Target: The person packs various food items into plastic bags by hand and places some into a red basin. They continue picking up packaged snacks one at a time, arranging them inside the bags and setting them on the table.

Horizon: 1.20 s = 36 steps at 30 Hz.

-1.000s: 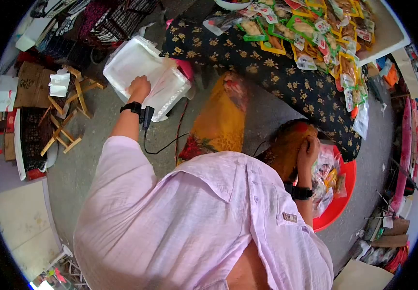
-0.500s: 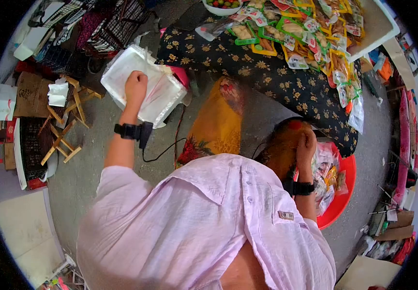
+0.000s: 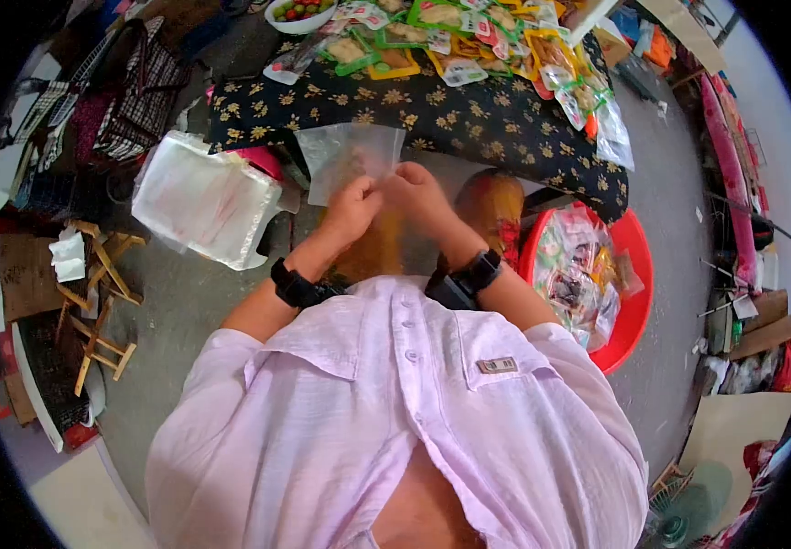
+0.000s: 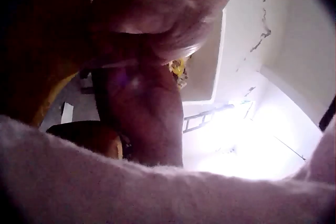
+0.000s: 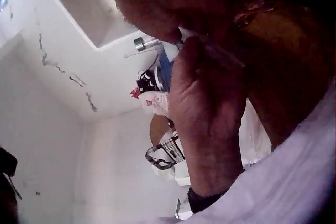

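Observation:
A clear plastic bag (image 3: pixel 339 157) hangs in front of the lap, below the edge of the patterned tablecloth. My left hand (image 3: pixel 352 212) pinches its near edge with curled fingers. Beside it, nearly touching, my right hand (image 3: pixel 417 197) also pinches the bag, at its right corner; it is slightly blurred. In the right wrist view a strip of clear plastic (image 5: pixel 223 55) runs between the two hands. Dark shadow covers most of the fingertips in both wrist views.
Several sealed food packets (image 3: pixel 455 41) and a white bowl of small fruit (image 3: pixel 300 15) lie on the black floral tablecloth (image 3: pixel 432 123). A white foam box (image 3: pixel 203 197) stands at left on the floor; a red basin (image 3: pixel 635 284) of packets stands at right.
My left hand has come from over the foam box to the middle, where a clear bag now shows. My right hand has left the right knee and joined it. The head view has shifted right.

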Available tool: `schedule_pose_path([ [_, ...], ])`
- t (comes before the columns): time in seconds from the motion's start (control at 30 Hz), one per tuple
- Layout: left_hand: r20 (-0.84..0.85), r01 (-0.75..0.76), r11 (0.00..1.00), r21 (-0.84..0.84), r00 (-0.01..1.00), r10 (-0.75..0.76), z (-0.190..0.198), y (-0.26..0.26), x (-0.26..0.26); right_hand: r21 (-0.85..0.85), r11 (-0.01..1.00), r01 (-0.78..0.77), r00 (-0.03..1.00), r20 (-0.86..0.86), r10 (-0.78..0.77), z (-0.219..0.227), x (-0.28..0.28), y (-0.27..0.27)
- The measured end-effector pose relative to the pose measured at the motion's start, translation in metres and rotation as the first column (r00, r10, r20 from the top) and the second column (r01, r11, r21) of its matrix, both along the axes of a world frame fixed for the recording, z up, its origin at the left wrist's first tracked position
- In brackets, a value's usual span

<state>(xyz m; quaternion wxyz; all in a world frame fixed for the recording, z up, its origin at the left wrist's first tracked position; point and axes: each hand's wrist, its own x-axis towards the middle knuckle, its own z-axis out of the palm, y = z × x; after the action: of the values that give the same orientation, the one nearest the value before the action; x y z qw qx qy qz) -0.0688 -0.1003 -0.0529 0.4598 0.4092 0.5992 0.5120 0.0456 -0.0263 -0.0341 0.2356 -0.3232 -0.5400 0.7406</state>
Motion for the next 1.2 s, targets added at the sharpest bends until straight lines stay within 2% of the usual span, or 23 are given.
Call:
schedule_pose_path([
  [0.07,0.147,0.065,0.995,-0.079,0.988,-0.052,0.007,-0.001,-0.002,-0.039,0.998,0.058,0.998,0.009,-0.058,-0.001,0.003,-0.003],
  [0.1,0.137,0.066,0.995,-0.069,0.989,-0.056,0.005,-0.001,-0.002,-0.059,0.995,0.086,0.996,0.014,-0.085,-0.001,0.004,-0.004],
  [0.17,0.116,0.072,0.997,-0.040,0.991,-0.067,0.003,0.002,-0.001,0.027,0.999,0.034,0.998,0.049,-0.035,-0.007,0.010,-0.002],
  [0.2,0.146,0.089,0.993,-0.080,0.986,-0.077,0.008,0.004,0.000,0.077,0.997,0.009,0.998,0.065,-0.014,-0.012,0.013,0.003],
  [0.23,0.174,0.106,0.988,-0.116,0.981,-0.084,0.015,0.003,0.001,0.294,0.956,-0.008,1.000,0.013,0.004,-0.024,0.012,0.007],
  [0.27,0.200,0.122,0.981,-0.151,0.975,-0.091,0.021,0.002,0.001,0.498,0.867,-0.012,0.999,-0.032,0.033,-0.040,0.011,0.009],
  [0.33,0.263,0.115,0.988,-0.100,0.961,-0.085,0.013,0.004,0.001,0.692,0.722,-0.022,0.995,-0.054,0.082,-0.043,0.012,0.011],
  [0.4,0.301,0.121,0.989,-0.082,0.949,-0.091,0.013,0.004,0.001,0.718,0.696,-0.025,0.994,-0.059,0.096,-0.037,0.015,0.010],
  [0.47,0.317,0.139,0.986,-0.096,0.943,-0.102,0.019,0.004,0.001,0.740,0.672,0.037,0.987,-0.134,0.093,-0.027,0.016,0.006],
  [0.53,0.287,0.110,0.989,-0.100,0.955,-0.077,0.013,0.006,0.004,0.526,0.850,0.034,0.990,-0.136,0.044,-0.010,0.015,0.001],
  [0.57,0.274,0.095,0.990,-0.103,0.960,-0.063,0.009,0.007,0.005,0.256,0.967,0.002,0.997,-0.073,0.017,-0.003,0.014,-0.002],
  [0.6,0.277,0.132,0.986,-0.098,0.956,-0.101,0.009,0.008,0.004,-0.038,0.999,-0.011,1.000,-0.005,0.011,0.000,0.014,-0.004],
  [0.7,0.283,0.202,0.976,-0.082,0.944,-0.172,0.009,0.008,-0.001,-0.041,0.999,0.032,0.998,-0.043,-0.034,0.001,0.015,-0.004],
  [0.8,0.311,0.186,0.980,-0.072,0.938,-0.155,0.008,0.005,-0.003,-0.177,0.982,0.070,0.982,-0.159,-0.099,0.001,0.015,-0.008],
  [0.83,0.336,0.183,0.980,-0.072,0.930,-0.149,0.008,0.005,-0.004,0.080,0.995,0.054,0.986,-0.162,-0.040,-0.006,0.016,-0.005],
  [0.87,0.362,0.185,0.980,-0.071,0.921,-0.147,0.008,0.005,-0.004,0.331,0.943,0.037,0.989,-0.147,0.013,-0.018,0.018,-0.001],
  [0.93,0.447,0.169,0.984,-0.062,0.886,-0.124,0.015,0.003,-0.001,0.601,0.799,-0.012,0.996,-0.065,0.064,-0.016,0.022,0.002],
  [0.97,0.488,0.160,0.985,-0.059,0.866,-0.112,0.018,0.002,-0.001,0.638,0.769,-0.042,0.998,-0.016,0.067,-0.015,0.024,0.003],
  [1.03,0.472,0.168,0.982,-0.081,0.874,-0.111,0.009,0.004,-0.005,0.418,0.909,-0.013,0.999,-0.024,0.026,-0.011,0.022,0.001],
  [1.07,0.465,0.170,0.981,-0.093,0.879,-0.108,0.004,0.004,-0.005,0.121,0.992,0.039,0.997,-0.069,-0.031,-0.012,0.017,-0.001],
  [1.1,0.423,0.076,0.995,-0.059,0.905,-0.044,0.003,0.004,-0.004,-0.189,0.979,0.078,0.991,-0.097,-0.098,-0.009,0.016,-0.002],
  [1.17,0.344,-0.109,0.994,0.022,0.934,0.095,0.001,0.003,-0.002,-0.128,0.985,0.117,0.988,-0.086,-0.128,-0.001,0.018,-0.002],
  [1.2,0.138,-0.146,0.988,0.049,0.981,0.138,0.002,0.004,-0.003,-0.097,0.986,0.136,0.986,-0.082,-0.144,0.002,0.019,-0.001],
])
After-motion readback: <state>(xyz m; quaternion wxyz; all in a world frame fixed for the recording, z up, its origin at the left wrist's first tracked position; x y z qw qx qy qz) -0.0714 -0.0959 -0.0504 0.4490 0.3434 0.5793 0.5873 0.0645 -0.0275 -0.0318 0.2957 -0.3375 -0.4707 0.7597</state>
